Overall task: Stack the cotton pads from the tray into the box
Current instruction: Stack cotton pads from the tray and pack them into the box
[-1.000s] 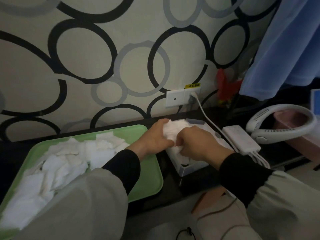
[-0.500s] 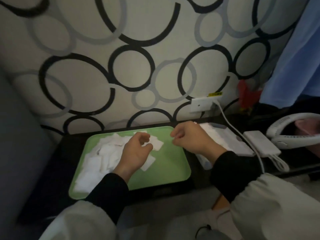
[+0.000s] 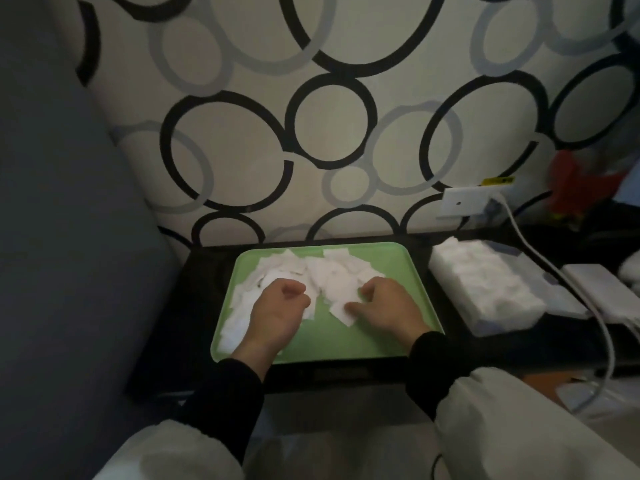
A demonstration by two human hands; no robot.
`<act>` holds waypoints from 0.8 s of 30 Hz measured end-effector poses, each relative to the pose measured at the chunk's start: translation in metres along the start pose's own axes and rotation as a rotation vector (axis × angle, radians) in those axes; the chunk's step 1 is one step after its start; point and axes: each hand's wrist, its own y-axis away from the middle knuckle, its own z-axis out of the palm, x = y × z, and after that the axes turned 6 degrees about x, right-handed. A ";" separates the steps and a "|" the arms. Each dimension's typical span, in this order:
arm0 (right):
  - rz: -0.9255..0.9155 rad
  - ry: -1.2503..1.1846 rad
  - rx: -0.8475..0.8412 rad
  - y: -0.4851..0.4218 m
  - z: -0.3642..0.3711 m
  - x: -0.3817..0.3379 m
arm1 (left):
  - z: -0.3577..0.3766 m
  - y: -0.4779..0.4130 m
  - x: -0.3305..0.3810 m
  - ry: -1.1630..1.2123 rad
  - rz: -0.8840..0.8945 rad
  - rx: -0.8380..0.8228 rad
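Observation:
A green tray (image 3: 388, 341) on the dark shelf holds a loose heap of white square cotton pads (image 3: 322, 271), mostly in its left and far half. Both hands are over the tray. My left hand (image 3: 277, 313) lies on the heap in a loose fist, so whether it holds pads is hidden. My right hand (image 3: 388, 310) rests with curled, parted fingers and its thumb on a pad near the tray's middle. Right of the tray stands the clear box (image 3: 498, 327), filled with a packed row of pads (image 3: 485, 285).
A patterned wall rises just behind the shelf, with a white socket (image 3: 462, 202) and a white cable (image 3: 561, 278) running down past the box. A white adapter (image 3: 602, 289) lies right of the box. A grey cushion (image 3: 69, 237) fills the left side.
Both hands left the box, where they were pressing pads down, and moved left onto the tray. The view has swung left as well.

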 end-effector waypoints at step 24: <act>-0.174 -0.570 -0.199 0.009 -0.021 0.000 | 0.021 0.001 0.013 0.205 -0.051 -0.295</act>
